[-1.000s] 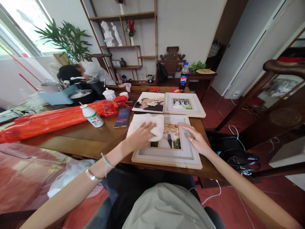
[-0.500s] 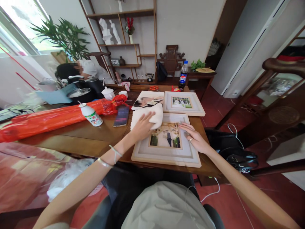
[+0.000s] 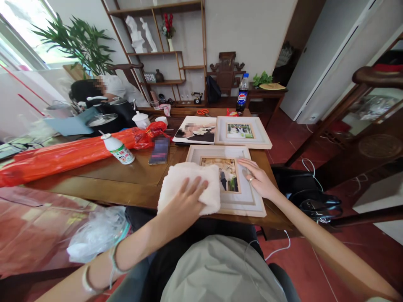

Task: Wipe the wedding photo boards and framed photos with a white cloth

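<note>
The picture frame (image 3: 244,201) is lying flat at the near edge of the wooden table (image 3: 126,180), right in front of the person. A white cloth (image 3: 178,178) is covering its left half and part of the photo, and seems to be spilling past the frame's left edge onto the table, though that edge is hidden. The left hand (image 3: 185,203) is pressing down on the cloth with the palm flat and fingers spread, not clenched. The right hand (image 3: 260,182) is resting on the frame's right border, fingers stretched out, gripping nothing. Just beyond, a second frame (image 3: 242,132) and an unframed photo (image 3: 197,131) are lying side by side. To the left, a phone (image 3: 159,151), a small white bottle (image 3: 118,149) and a long orange plastic bag (image 3: 63,157) are sitting on the table. At the far end, a cola bottle (image 3: 242,94) is standing upright.
</note>
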Motion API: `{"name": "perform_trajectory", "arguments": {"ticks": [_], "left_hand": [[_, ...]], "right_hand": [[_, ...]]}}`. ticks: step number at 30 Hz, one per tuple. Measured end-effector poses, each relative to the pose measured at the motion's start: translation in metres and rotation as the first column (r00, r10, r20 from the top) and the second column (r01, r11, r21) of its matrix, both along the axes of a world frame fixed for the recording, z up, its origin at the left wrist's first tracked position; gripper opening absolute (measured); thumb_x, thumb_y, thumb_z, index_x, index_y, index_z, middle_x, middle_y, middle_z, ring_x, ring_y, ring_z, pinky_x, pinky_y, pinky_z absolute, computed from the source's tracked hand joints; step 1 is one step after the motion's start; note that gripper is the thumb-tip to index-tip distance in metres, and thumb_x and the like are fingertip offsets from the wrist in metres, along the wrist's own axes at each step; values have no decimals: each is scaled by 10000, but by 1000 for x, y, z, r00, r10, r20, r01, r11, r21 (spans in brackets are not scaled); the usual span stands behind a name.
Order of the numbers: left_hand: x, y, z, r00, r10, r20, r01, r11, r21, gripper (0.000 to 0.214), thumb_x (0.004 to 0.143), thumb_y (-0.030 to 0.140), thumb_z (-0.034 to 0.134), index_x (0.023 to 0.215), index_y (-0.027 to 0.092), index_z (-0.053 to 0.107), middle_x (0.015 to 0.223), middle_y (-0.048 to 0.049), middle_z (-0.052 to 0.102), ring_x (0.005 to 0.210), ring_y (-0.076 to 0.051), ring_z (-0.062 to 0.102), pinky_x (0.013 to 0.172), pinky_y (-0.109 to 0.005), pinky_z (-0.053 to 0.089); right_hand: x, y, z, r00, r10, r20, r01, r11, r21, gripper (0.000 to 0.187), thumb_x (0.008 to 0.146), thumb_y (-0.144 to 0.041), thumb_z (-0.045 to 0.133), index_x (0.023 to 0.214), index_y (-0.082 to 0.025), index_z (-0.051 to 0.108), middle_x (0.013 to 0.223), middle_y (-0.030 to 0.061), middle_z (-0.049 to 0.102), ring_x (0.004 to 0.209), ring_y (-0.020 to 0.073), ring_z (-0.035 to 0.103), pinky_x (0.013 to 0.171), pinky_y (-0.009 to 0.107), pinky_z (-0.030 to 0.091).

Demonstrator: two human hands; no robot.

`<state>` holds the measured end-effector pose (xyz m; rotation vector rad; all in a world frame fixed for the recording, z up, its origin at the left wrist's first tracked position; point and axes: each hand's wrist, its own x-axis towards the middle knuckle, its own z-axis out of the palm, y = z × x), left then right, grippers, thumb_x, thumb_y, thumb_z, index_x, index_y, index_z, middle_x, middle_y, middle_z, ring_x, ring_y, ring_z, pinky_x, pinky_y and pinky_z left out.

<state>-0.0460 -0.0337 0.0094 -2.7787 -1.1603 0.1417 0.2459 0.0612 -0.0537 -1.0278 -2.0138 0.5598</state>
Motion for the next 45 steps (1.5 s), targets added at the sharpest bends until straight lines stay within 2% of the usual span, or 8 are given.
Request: {"name": "perform_trajectory", "arguments": {"ticks": [5, 13, 17, 21, 29, 33, 36, 45], "left_hand": [[-2, -3, -8, 998, 39, 50, -39, 999, 16, 223, 845, 215, 587, 1031, 206, 710, 1513, -116, 329, 1402, -355, 263, 1110, -560, 266], [0, 88, -15, 983, 138, 119, -160, 968, 194, 271, 876, 222, 542, 1093, 134, 677, 1532, -159, 265, 1409, -353, 248, 1112, -550, 274], [2, 110, -14, 990, 108, 96, -125, 972, 201, 270, 886, 228, 537, 1100, 133, 672, 1520, -155, 300, 1402, -340, 269, 1115, -534, 273], [4, 89, -11, 996, 76, 41, -81, 985, 153, 233, 880, 192, 529, 1039, 142, 691, 1489, -146, 363, 1390, -338, 298, 1107, -545, 278], [4, -16, 9, 994, -2, 113, 10, 998, -66, 207, 866, 208, 554, 1009, 187, 703, 1493, -122, 365, 1388, -333, 306, 1099, -544, 303], [11, -29, 5, 983, -60, 174, 71, 996, -56, 202, 856, 221, 566, 991, 185, 712, 1526, -123, 296, 1406, -338, 262, 1115, -538, 277], [16, -3, -4, 990, -8, 138, 9, 1000, -7, 233, 857, 211, 561, 1041, 176, 700, 1518, -137, 309, 1396, -343, 285, 1105, -547, 286], [15, 124, -17, 972, 148, 181, -191, 951, 245, 282, 877, 211, 529, 1104, 130, 675, 1550, -148, 212, 1406, -333, 263, 1117, -520, 269]], "right_hand": [[-3, 0, -2, 1000, -12, 0, 12, 1000, 11, 556, 764, -75, 449, 1261, -281, 592, 1380, 35, 543, 1342, 250, 419, 1142, 542, 292], [-3, 5, -6, 998, 54, -20, -53, 997, 58, 576, 770, -71, 451, 1296, -279, 558, 1414, 26, 511, 1384, 240, 360, 1152, 550, 261], [-4, 8, -4, 998, 51, -34, -50, 998, 42, 547, 779, -91, 469, 1283, -279, 572, 1404, 32, 522, 1366, 242, 390, 1146, 537, 280], [-5, 8, -4, 999, 20, -35, -19, 999, 31, 561, 755, -77, 467, 1255, -297, 593, 1366, 18, 559, 1338, 234, 428, 1141, 525, 297], [-6, 9, -5, 1000, -7, -7, 8, 999, 41, 478, 792, -137, 467, 1227, -266, 618, 1342, 51, 575, 1320, 246, 444, 1131, 527, 306], [-6, 8, -3, 999, -5, 32, 4, 999, 32, 492, 795, -139, 458, 1249, -258, 604, 1368, 61, 551, 1333, 250, 425, 1132, 533, 296], [-5, 9, -5, 999, 17, 29, -18, 999, 47, 501, 794, -133, 457, 1255, -273, 596, 1365, 51, 555, 1333, 250, 423, 1130, 541, 297], [-3, 12, -10, 998, 56, 32, -59, 993, 103, 446, 855, -207, 452, 1277, -291, 569, 1363, 43, 558, 1344, 264, 407, 1115, 577, 305]]}}
